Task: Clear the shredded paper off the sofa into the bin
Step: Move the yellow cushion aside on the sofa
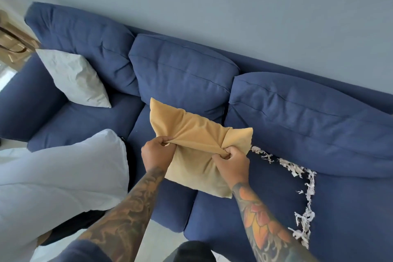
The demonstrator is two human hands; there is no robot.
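Observation:
White shredded paper (297,185) lies in a curved trail on the right seat of the blue sofa (276,187), from the foot of the right back cushion down toward the seat's front edge. A yellow cushion (191,132) is held over the middle seat. My left hand (158,153) grips a bunch of its fabric on the left side, and my right hand (231,164) grips the fabric on the right. No bin is in view.
A grey pillow (74,78) leans in the sofa's left corner. A large pale pillow (59,176) lies at the left, overhanging the seat front. Three blue back cushions (182,72) line the grey wall. A tan bag (12,44) stands past the left armrest.

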